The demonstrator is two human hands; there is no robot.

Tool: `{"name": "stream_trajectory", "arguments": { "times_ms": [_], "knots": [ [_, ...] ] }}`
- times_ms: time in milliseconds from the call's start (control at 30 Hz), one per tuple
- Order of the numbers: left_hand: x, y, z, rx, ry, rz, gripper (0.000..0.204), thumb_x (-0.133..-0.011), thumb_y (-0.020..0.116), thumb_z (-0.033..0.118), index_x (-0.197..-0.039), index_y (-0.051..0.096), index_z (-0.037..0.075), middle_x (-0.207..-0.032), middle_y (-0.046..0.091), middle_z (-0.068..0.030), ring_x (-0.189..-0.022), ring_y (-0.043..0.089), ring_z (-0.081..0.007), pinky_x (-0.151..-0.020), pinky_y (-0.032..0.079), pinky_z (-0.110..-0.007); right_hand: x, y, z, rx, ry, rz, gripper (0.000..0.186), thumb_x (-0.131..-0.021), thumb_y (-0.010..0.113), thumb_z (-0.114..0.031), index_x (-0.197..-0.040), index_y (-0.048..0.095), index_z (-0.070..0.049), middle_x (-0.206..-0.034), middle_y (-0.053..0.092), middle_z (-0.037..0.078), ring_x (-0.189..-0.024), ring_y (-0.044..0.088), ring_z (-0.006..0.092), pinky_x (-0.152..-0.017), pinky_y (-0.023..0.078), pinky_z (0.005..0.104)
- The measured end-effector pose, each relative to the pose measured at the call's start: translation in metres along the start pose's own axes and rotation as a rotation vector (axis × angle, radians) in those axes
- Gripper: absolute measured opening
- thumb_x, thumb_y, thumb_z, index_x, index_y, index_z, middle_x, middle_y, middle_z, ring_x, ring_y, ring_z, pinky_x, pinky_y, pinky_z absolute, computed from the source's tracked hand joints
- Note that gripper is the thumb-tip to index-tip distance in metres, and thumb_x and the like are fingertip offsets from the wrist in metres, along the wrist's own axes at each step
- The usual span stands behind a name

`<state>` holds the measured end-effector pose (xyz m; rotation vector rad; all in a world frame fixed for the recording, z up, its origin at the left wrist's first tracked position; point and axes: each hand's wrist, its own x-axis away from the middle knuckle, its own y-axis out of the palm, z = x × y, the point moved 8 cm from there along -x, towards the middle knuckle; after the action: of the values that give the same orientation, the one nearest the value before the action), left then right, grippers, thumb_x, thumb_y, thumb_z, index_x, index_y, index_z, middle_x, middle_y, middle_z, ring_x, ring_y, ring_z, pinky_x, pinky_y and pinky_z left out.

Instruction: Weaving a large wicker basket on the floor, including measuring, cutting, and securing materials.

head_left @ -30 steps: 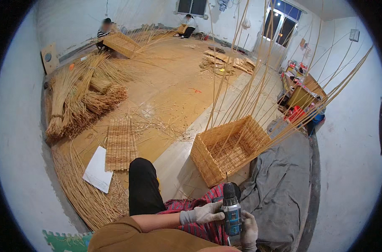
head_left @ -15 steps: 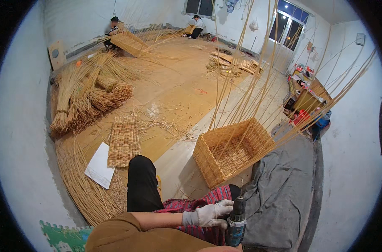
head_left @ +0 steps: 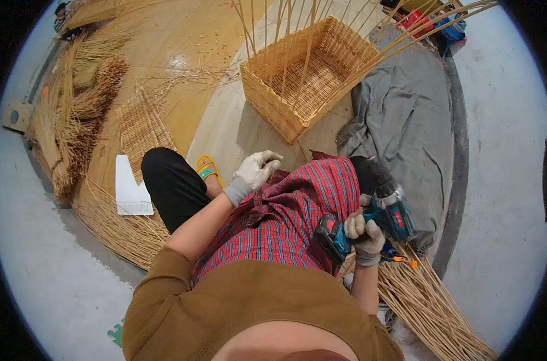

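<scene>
The right hand (head_left: 365, 234) has its grip wrapped round the handle of a cordless drill (head_left: 395, 207) beside the right edge of the checked apron (head_left: 327, 186); the barrel slants forward and slightly left, its nose away from the body. The left hand (head_left: 256, 171) hovers apart, grip loose and half-curled. Ahead sits a wicker basket (head_left: 267, 99), grey cloth (head_left: 412, 132) to its right, pale floor (head_left: 219, 120) to its left. Half a second ago the drill stood nearer the left hand's fingertips.
</scene>
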<state>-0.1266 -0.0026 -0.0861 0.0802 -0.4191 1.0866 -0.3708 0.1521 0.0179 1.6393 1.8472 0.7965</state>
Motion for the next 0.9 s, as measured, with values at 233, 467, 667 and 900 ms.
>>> {"name": "stream_trajectory", "arguments": {
  "times_ms": [233,467,667,900],
  "knots": [
    [-0.079,-0.009,0.017,-0.437,0.393,0.122,0.034,-0.088,0.06,0.024,-0.12,0.06,0.014,-0.104,0.066,-0.0185,-0.097,0.064,-0.0357,-0.083,0.05,-0.042,0.012,-0.029,0.01,-0.221,-0.057,0.147,0.06,-0.096,0.054,-0.032,-0.142,0.034,0.001,-0.066,0.048,0.002,-0.049,0.041,0.0152,-0.05,0.035,0.0332],
    [-0.17,-0.011,0.031,-0.675,0.231,0.137,0.051,-0.093,0.049,0.047,-0.136,0.045,0.019,-0.116,0.063,-0.0191,-0.106,0.06,-0.038,-0.088,0.047,-0.047,0.012,-0.041,0.014,-0.082,0.081,0.24,0.062,-0.093,0.058,-0.032,-0.14,0.036,0.002,-0.064,0.048,0.003,-0.047,0.042,0.016,-0.049,0.035,0.0327],
    [-0.184,-0.008,0.022,-0.717,0.067,0.062,0.07,-0.086,0.054,0.059,-0.135,0.046,0.011,-0.122,0.061,-0.0174,-0.113,0.058,-0.0363,-0.093,0.046,-0.044,0.002,-0.047,0.009,0.182,0.249,0.583,0.055,-0.091,0.061,-0.031,-0.131,0.048,0.005,-0.061,0.051,0.003,-0.049,0.05,0.0174,-0.048,0.042,0.0314],
    [-0.13,-0.003,0.001,-0.616,0.067,0.07,0.071,-0.077,0.059,0.069,-0.121,0.054,0.014,-0.11,0.066,-0.0192,-0.105,0.061,-0.0379,-0.087,0.048,-0.046,-0.017,-0.014,-0.014,1.13,0.685,0.425,0.033,-0.086,0.069,-0.03,-0.103,0.06,-0.004,-0.068,0.063,0.005,-0.063,0.061,0.0177,-0.061,0.049,0.033]
  ]
}}
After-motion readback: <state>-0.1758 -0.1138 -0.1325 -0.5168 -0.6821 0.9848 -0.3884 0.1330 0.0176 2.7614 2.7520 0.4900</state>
